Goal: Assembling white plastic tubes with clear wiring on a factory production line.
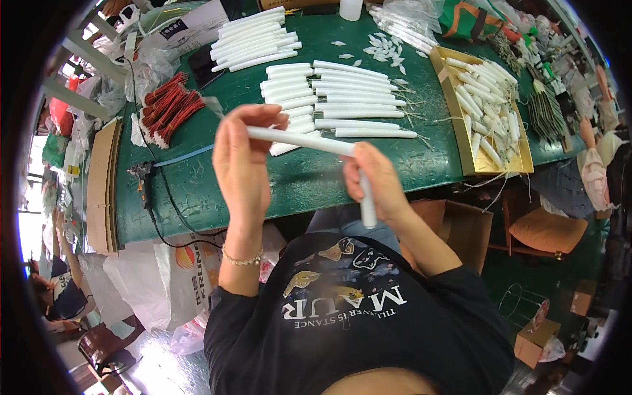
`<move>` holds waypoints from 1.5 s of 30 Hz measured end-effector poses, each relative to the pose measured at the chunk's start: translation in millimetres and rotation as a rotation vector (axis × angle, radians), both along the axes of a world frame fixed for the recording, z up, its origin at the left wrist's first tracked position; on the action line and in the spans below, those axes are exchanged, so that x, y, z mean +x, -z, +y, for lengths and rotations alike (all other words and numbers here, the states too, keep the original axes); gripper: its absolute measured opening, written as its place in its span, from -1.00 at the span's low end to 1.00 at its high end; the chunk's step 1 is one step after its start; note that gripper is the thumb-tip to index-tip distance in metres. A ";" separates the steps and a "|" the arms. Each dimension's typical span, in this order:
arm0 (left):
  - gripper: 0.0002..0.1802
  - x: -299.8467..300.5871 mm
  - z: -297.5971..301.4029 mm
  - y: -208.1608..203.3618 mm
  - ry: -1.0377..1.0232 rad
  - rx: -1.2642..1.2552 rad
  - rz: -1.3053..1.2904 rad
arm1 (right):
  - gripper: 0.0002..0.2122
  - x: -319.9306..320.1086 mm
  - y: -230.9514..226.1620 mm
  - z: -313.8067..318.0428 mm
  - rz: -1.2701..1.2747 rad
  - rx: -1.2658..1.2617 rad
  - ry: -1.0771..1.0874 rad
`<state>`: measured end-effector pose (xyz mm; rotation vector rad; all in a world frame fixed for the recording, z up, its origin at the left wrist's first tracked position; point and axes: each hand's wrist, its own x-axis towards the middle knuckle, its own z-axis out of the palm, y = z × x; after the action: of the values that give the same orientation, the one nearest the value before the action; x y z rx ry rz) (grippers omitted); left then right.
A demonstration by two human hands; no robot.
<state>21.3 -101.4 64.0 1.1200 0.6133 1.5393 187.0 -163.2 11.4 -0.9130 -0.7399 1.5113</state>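
Above the green counter [296, 184], the left hand [242, 164] pinches one end of a long white tube [299, 139], whose axis runs nearly level, dipping slightly toward the right hand [376, 184]. That hand meets the tube's far end while gripping a second, shorter tube [367, 201] pointing down. Rows of white tubes [329, 92] lie beyond, well apart from both hands.

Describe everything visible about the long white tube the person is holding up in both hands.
The long white tube is a slim, smooth, matte cylinder, plastic or wax-like by its look. It is held nearly level above the green table, sloping slightly down to the right. The left hand pinches its left end; the right hand grips its right end and also holds a second, shorter white tube pointing downward.
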 end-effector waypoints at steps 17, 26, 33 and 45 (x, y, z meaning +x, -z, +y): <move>-0.76 157.9 16.3 34.6 0.373 0.462 0.954 | -0.76 28.3 11.7 -37.9 -0.335 0.118 0.031; -0.66 136.4 24.8 73.2 0.309 0.903 1.010 | -0.88 87.8 0.2 -31.9 -1.228 0.457 0.369; -0.54 34.6 6.2 24.9 0.210 0.804 1.422 | -0.82 103.3 17.2 3.7 -1.542 0.632 0.279; -0.45 -6.9 37.4 51.6 0.063 0.795 1.700 | -0.88 110.2 20.4 67.6 -1.548 0.737 0.309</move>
<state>14.4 -64.0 12.4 2.9867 0.9923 0.3547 297.2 -95.6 -9.0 -1.4019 -1.9267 -0.0767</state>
